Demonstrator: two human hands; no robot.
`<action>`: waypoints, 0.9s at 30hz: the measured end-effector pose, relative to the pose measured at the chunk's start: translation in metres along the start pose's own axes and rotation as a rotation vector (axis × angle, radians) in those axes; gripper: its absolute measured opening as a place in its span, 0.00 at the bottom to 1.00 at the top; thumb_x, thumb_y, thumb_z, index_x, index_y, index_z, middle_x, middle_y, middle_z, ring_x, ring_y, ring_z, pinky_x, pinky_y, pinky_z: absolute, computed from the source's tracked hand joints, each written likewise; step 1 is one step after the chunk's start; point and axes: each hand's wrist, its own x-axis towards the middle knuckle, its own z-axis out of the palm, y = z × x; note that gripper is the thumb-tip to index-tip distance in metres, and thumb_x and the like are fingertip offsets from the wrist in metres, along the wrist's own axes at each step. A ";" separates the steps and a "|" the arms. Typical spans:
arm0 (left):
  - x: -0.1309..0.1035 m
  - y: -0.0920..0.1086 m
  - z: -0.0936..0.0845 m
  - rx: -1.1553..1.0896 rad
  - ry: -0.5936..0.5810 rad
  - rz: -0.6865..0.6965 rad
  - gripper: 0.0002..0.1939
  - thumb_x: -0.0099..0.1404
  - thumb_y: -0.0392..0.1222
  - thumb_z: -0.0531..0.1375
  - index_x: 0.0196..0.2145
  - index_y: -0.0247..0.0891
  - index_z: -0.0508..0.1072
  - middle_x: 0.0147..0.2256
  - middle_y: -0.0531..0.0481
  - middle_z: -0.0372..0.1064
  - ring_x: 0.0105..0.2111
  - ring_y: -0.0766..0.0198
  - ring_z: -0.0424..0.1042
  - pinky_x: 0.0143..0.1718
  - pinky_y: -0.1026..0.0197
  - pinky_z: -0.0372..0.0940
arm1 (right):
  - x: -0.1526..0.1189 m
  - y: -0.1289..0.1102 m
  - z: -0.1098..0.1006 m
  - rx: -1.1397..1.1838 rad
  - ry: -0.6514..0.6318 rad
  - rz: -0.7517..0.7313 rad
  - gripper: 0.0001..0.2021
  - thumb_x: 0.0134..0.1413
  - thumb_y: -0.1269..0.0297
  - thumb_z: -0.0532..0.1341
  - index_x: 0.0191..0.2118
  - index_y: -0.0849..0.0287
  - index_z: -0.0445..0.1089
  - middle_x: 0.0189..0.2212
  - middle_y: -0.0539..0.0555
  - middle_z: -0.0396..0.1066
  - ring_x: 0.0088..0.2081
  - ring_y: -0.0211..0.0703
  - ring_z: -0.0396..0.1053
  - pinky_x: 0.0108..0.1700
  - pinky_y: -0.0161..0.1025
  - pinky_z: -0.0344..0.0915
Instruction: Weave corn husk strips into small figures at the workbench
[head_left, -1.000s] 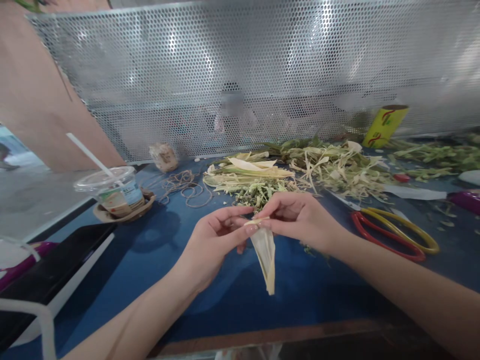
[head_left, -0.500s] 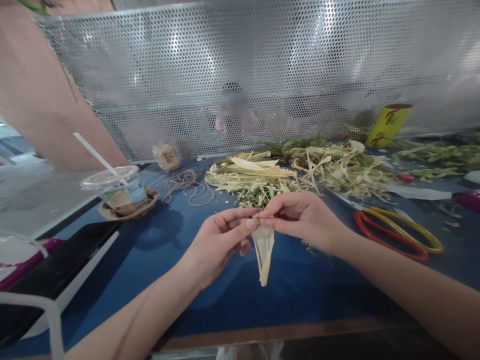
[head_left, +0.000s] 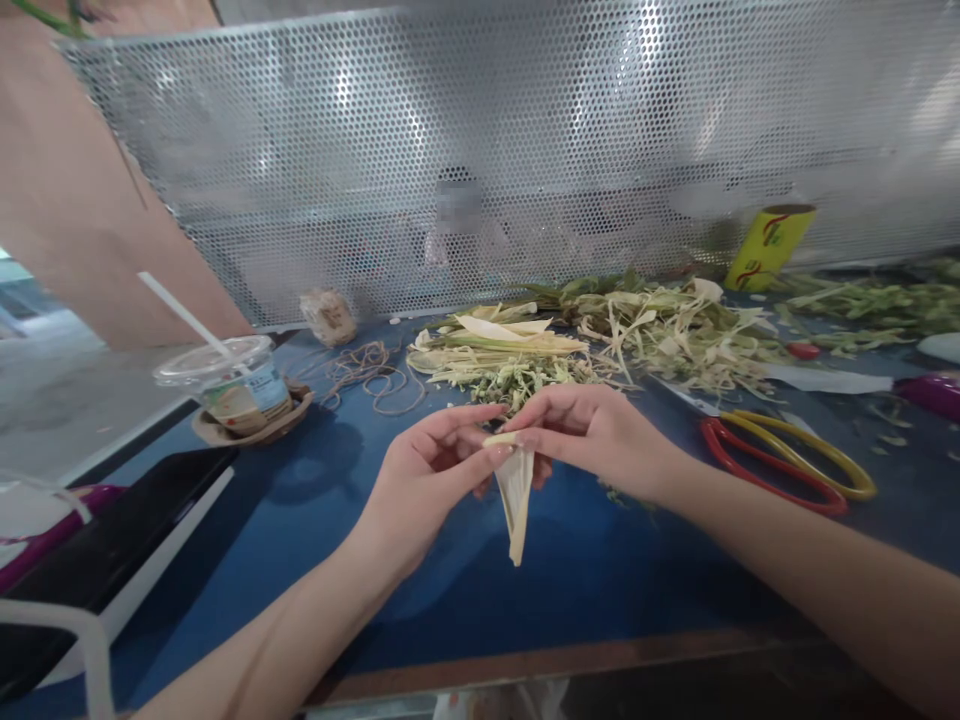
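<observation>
A pale yellow strip of corn husk (head_left: 516, 500) hangs point down between my two hands, above the blue tabletop. My left hand (head_left: 442, 465) pinches its top edge between thumb and fingers. From the other side, my right hand (head_left: 592, 440) grips the same folded top edge, its fingertips nearly meeting the left ones. Just beyond the hands lies a pile of husk strips (head_left: 510, 335), with small green plant bits (head_left: 517, 380) at its near side. Part of the husk's upper end is hidden by my fingers.
Red-and-yellow-handled scissors (head_left: 787, 465) lie at right, near a purple-handled knife (head_left: 825, 381). A lidded plastic cup (head_left: 232, 385) with a straw stands at left by tangled twine (head_left: 367, 370). A black phone-like slab (head_left: 112, 550) lies front left. Behind rises a perforated metal screen (head_left: 525, 120).
The husk's top edge now shows as a pale fold between my fingertips. More fingers of my right hand have come behind the husk. The view has shifted slightly.
</observation>
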 end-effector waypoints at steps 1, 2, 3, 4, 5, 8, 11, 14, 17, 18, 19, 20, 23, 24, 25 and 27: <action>0.000 0.000 0.000 0.001 -0.011 -0.003 0.15 0.49 0.36 0.65 0.38 0.35 0.72 0.21 0.55 0.68 0.19 0.75 0.63 0.21 0.71 0.60 | 0.000 0.001 0.000 -0.007 0.007 -0.011 0.06 0.46 0.65 0.62 0.30 0.62 0.68 0.23 0.49 0.71 0.22 0.31 0.69 0.28 0.31 0.69; 0.001 -0.001 -0.001 0.001 -0.026 -0.009 0.16 0.50 0.36 0.65 0.38 0.35 0.72 0.22 0.55 0.68 0.20 0.75 0.63 0.21 0.71 0.60 | -0.001 0.001 0.000 -0.018 0.017 -0.022 0.06 0.46 0.65 0.63 0.29 0.62 0.68 0.22 0.49 0.71 0.22 0.31 0.69 0.28 0.30 0.69; 0.001 -0.001 -0.001 0.001 -0.043 -0.017 0.16 0.50 0.37 0.65 0.38 0.35 0.72 0.22 0.54 0.69 0.20 0.75 0.63 0.21 0.71 0.60 | -0.001 0.001 0.000 -0.031 0.028 -0.035 0.05 0.45 0.66 0.63 0.29 0.62 0.68 0.22 0.48 0.71 0.23 0.31 0.69 0.28 0.30 0.69; 0.001 -0.001 -0.001 -0.002 -0.059 -0.024 0.16 0.50 0.37 0.65 0.39 0.34 0.72 0.23 0.54 0.69 0.20 0.74 0.63 0.22 0.71 0.60 | -0.002 0.001 0.000 -0.047 0.039 -0.049 0.05 0.45 0.67 0.63 0.28 0.62 0.68 0.22 0.48 0.71 0.23 0.31 0.69 0.29 0.30 0.68; 0.001 -0.001 -0.001 -0.007 -0.074 -0.033 0.15 0.51 0.37 0.64 0.39 0.34 0.72 0.23 0.53 0.69 0.21 0.74 0.63 0.22 0.71 0.60 | -0.002 0.001 0.000 -0.067 0.049 -0.060 0.04 0.45 0.67 0.62 0.28 0.62 0.68 0.22 0.48 0.71 0.24 0.32 0.69 0.29 0.30 0.68; 0.001 0.000 0.000 -0.027 -0.097 -0.055 0.16 0.51 0.37 0.64 0.39 0.34 0.72 0.25 0.52 0.70 0.20 0.75 0.63 0.22 0.70 0.60 | -0.003 -0.001 0.001 -0.124 0.062 -0.080 0.03 0.46 0.68 0.62 0.28 0.62 0.69 0.24 0.50 0.71 0.27 0.34 0.71 0.31 0.32 0.68; 0.001 0.001 0.000 -0.035 -0.080 -0.058 0.16 0.51 0.37 0.64 0.39 0.34 0.73 0.24 0.51 0.70 0.20 0.75 0.62 0.22 0.70 0.59 | -0.003 -0.002 0.000 -0.137 0.064 -0.084 0.04 0.46 0.66 0.62 0.28 0.61 0.70 0.25 0.51 0.72 0.28 0.36 0.71 0.32 0.33 0.68; 0.000 0.002 0.001 -0.043 -0.036 -0.050 0.16 0.49 0.36 0.66 0.38 0.35 0.73 0.23 0.53 0.70 0.20 0.74 0.63 0.22 0.69 0.60 | -0.002 -0.002 -0.001 -0.092 0.026 -0.062 0.05 0.46 0.65 0.62 0.30 0.62 0.69 0.25 0.50 0.72 0.26 0.35 0.71 0.31 0.32 0.69; 0.000 0.002 0.001 -0.044 -0.004 -0.044 0.16 0.47 0.36 0.66 0.37 0.35 0.73 0.23 0.53 0.70 0.20 0.73 0.64 0.21 0.70 0.60 | -0.002 -0.003 -0.003 -0.054 -0.038 -0.029 0.08 0.49 0.62 0.60 0.34 0.61 0.68 0.24 0.49 0.72 0.24 0.33 0.70 0.29 0.32 0.69; 0.000 0.002 0.000 -0.039 0.006 -0.039 0.17 0.47 0.36 0.66 0.37 0.36 0.73 0.24 0.53 0.71 0.21 0.73 0.64 0.21 0.70 0.60 | -0.002 -0.003 -0.003 -0.056 -0.050 -0.025 0.08 0.50 0.62 0.59 0.35 0.61 0.67 0.23 0.49 0.71 0.23 0.32 0.69 0.29 0.32 0.69; 0.000 0.001 0.000 -0.031 0.016 -0.033 0.17 0.47 0.36 0.66 0.37 0.35 0.73 0.24 0.53 0.71 0.21 0.73 0.65 0.22 0.70 0.60 | -0.002 -0.003 -0.003 -0.063 -0.056 -0.025 0.08 0.51 0.62 0.58 0.36 0.61 0.67 0.24 0.48 0.71 0.22 0.32 0.69 0.29 0.32 0.68; 0.000 0.001 0.000 -0.018 0.020 -0.027 0.17 0.48 0.36 0.66 0.37 0.35 0.73 0.25 0.53 0.71 0.21 0.73 0.65 0.22 0.71 0.60 | -0.002 -0.003 -0.003 -0.071 -0.053 -0.026 0.08 0.51 0.63 0.59 0.36 0.61 0.67 0.24 0.48 0.71 0.21 0.31 0.69 0.29 0.31 0.68; 0.001 0.000 0.000 0.039 0.014 -0.014 0.16 0.49 0.37 0.65 0.37 0.34 0.72 0.25 0.52 0.71 0.21 0.73 0.65 0.21 0.71 0.59 | -0.002 -0.002 -0.001 -0.097 -0.003 -0.039 0.06 0.49 0.65 0.60 0.33 0.62 0.67 0.24 0.49 0.71 0.22 0.31 0.68 0.28 0.30 0.67; 0.001 0.000 0.000 0.061 0.007 -0.010 0.15 0.49 0.37 0.65 0.37 0.33 0.72 0.24 0.51 0.71 0.21 0.73 0.65 0.21 0.70 0.59 | -0.002 -0.001 -0.001 -0.115 0.014 -0.046 0.06 0.48 0.65 0.60 0.31 0.62 0.67 0.23 0.49 0.70 0.22 0.31 0.68 0.27 0.30 0.67; 0.002 0.000 0.000 0.079 0.000 -0.009 0.15 0.50 0.38 0.65 0.37 0.33 0.72 0.24 0.51 0.71 0.21 0.72 0.65 0.21 0.70 0.59 | -0.002 -0.001 0.000 -0.137 0.030 -0.053 0.05 0.47 0.65 0.61 0.30 0.62 0.68 0.22 0.49 0.70 0.23 0.32 0.68 0.27 0.30 0.66; 0.003 0.000 0.000 0.099 -0.028 -0.020 0.16 0.51 0.38 0.64 0.38 0.32 0.71 0.25 0.49 0.72 0.21 0.71 0.65 0.21 0.69 0.60 | -0.003 0.000 0.000 -0.184 0.052 -0.071 0.05 0.46 0.65 0.61 0.29 0.62 0.68 0.21 0.49 0.69 0.23 0.33 0.68 0.27 0.31 0.65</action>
